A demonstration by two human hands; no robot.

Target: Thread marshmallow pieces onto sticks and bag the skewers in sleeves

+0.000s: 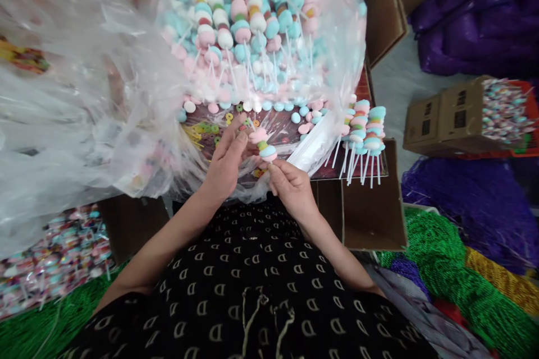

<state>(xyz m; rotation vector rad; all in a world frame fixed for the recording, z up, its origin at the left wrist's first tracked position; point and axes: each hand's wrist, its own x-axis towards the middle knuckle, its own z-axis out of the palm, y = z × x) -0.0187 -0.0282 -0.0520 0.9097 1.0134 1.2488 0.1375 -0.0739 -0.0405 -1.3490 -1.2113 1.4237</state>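
A marshmallow skewer (pixel 266 151) with pink, green and blue pieces on a white stick is held upright and slightly tilted in front of my body. My right hand (pixel 292 186) pinches its lower end, just under the blue and pink marshmallow. Beside the skewer's upper part is my left hand (pixel 227 161), thumb and fingers drawn together; whatever lies between them is too small or hidden to name. Gummy rings (pixel 206 128) in yellow, green and orange are scattered beyond my hands. Loose blue marshmallows (pixel 295 118) and pink ones lie around them.
A large clear plastic bag (pixel 353 28) holds many marshmallows and several finished skewers. More skewers (pixel 374 129) rest at the table's right edge, near a bundle of white sticks (pixel 314 148). Open cardboard boxes (pixel 373 202) stand below. Green tinsel (pixel 446 258) lies at right.
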